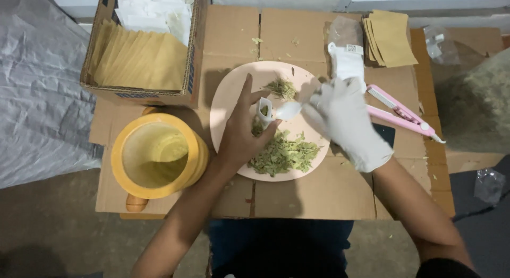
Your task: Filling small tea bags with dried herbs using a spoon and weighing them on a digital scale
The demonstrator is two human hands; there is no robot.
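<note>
My bare left hand (243, 132) holds a small white sachet (264, 111) upright over a pale pink plate (226, 97); the sachet's top is open and some green bits show inside. My right hand (345, 118), in a white glove, grips a white spoon (288, 110) whose bowl points at the sachet's mouth. A heap of dried green leaves (284, 153) lies on the near part of the plate, and a smaller tuft (281, 88) lies toward its far side.
A yellow jar (156, 156) stands left of the plate. A cardboard box (146, 44) of brown and white sachets sits at the back left. Brown envelopes (390, 39), a filled white sachet (348, 60) and a pink sealer (404, 114) lie to the right on cardboard.
</note>
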